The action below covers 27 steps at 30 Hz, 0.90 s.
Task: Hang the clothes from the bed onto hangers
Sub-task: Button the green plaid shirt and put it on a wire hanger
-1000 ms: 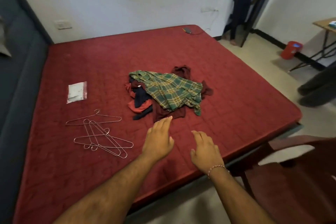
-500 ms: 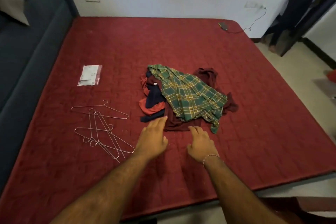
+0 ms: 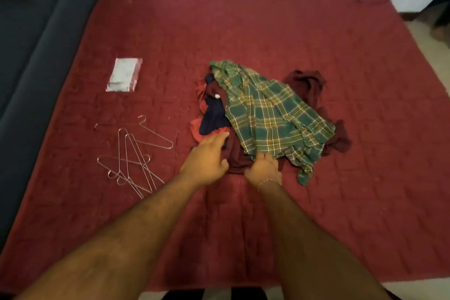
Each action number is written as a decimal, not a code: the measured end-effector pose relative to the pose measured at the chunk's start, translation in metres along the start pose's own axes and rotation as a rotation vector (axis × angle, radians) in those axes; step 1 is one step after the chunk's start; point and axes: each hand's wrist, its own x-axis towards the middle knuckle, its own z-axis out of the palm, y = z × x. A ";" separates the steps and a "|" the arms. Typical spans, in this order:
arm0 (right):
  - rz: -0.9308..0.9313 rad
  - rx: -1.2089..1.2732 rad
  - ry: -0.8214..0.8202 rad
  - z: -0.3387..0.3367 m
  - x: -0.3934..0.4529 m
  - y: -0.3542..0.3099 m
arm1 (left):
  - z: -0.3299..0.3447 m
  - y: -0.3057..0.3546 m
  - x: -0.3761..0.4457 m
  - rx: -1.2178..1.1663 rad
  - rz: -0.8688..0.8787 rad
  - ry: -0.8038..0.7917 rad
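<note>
Head view: left hand (image 3: 207, 161) flat, right hand (image 3: 264, 169) seemingly gripping plaid shirt (image 3: 270, 112), lying diagonally.

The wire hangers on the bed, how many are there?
4, though overlap may hide another. One wire hanger lies apart at the top of the group; three more lie crossed in a pile below it, left of the clothes pile.

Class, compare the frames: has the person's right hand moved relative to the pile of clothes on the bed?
Yes. The right hand has moved forward to the pile of clothes; its fingers now touch the near edge of the green plaid shirt.
</note>
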 end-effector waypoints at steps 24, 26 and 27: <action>-0.346 0.336 -0.383 0.002 0.116 0.047 | 0.096 -0.026 0.031 -0.883 -0.745 0.106; -0.341 0.534 -0.492 -0.017 0.092 0.042 | 0.077 -0.016 0.040 -1.072 -0.860 0.082; -0.344 0.610 -0.582 -0.024 0.078 0.039 | 0.069 -0.013 0.046 -1.180 -0.891 0.053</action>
